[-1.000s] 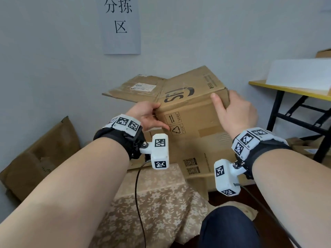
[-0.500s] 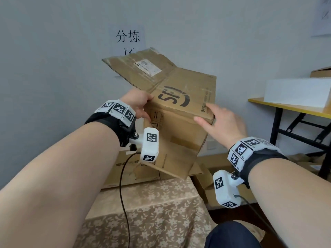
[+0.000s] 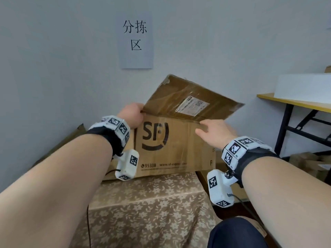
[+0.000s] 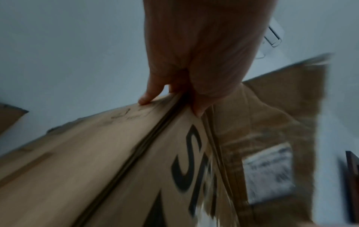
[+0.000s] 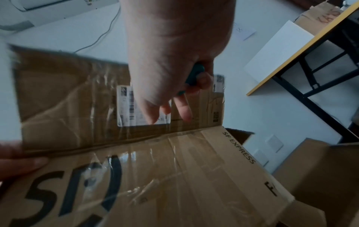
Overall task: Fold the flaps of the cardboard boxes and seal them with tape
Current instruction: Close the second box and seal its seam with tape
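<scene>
Left hand (image 3: pixel 131 114) clamped on the upper left corner of a flattened cardboard box (image 3: pixel 172 149), thumb on the near printed panel and fingers (image 4: pixel 147 95) behind it in the left wrist view, apparently to steady the carton while it is worked open. Right hand (image 3: pixel 213 134) at the fold line on the right, two fingers (image 5: pixel 183 110) straight and reaching toward the raised flap (image 3: pixel 193 102), the others curled round a small teal object (image 5: pixel 195 73) tucked in the palm; too hidden to name, possibly a tape tool kept ready for the sealing. Box held upright with logo panel facing near, lower edge at the far edge of a tabletop draped in a floral cloth (image 3: pixel 148 208); touching or just above it cannot be told. Flap, bearing a white shipping label (image 3: pixel 192 105) under old clear tape, tilted up and toward the far right. Box not yet squared into shape, no flap folded, no fresh tape laid: task judged to be at its start for this carton. More flattened cartons (image 3: pixel 308 161) low on the right below a yellow-edged desk (image 3: pixel 293 102), another leaning at far left, and a paper sign (image 3: pixel 136 40) on the grey wall behind.
</scene>
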Motion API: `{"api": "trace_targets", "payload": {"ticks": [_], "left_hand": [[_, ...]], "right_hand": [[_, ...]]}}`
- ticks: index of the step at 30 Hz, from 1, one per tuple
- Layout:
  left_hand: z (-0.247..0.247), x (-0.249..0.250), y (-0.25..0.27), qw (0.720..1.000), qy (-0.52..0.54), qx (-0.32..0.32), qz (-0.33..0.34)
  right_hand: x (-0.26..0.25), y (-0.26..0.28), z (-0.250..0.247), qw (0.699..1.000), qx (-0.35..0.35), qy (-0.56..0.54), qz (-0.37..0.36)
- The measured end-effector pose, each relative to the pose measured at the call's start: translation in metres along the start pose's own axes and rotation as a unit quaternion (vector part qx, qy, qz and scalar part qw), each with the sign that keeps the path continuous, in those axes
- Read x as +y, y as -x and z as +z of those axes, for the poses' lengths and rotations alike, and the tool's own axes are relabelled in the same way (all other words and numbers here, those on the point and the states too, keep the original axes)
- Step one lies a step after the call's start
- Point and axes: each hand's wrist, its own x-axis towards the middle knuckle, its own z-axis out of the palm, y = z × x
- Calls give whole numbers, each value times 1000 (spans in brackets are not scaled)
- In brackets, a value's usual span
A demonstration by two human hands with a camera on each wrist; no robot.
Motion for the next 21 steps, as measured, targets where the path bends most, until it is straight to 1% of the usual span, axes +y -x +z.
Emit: {"api": "trace_targets", "payload": {"ticks": [4,6,9,12,15,18,21], "left_hand": [[-9,-9,-1,998,-51,-11,21],[-9,-13,0,997,-70,-24,21],[-9,-21,3,994,-105,-40,11],[-13,-30,7,990,-135,-39,-8],[-15,-36,11,990,-136,-41,-17],[-15,-33,16,992,-123,-37,-11],[-12,-33,20,997,-81,-15,4]], "right_hand": [[-11,-3,3,994,101,3,51],[-13,-5,2,988,133,4,79],[-12,-8,0,984,142,4,107],[-16,-6,-3,981,142,20,134],[-24,-2,-5,971,182,20,154],[-30,0,-10,964,221,0,150],[-30,-1,-15,968,226,48,95]]}}
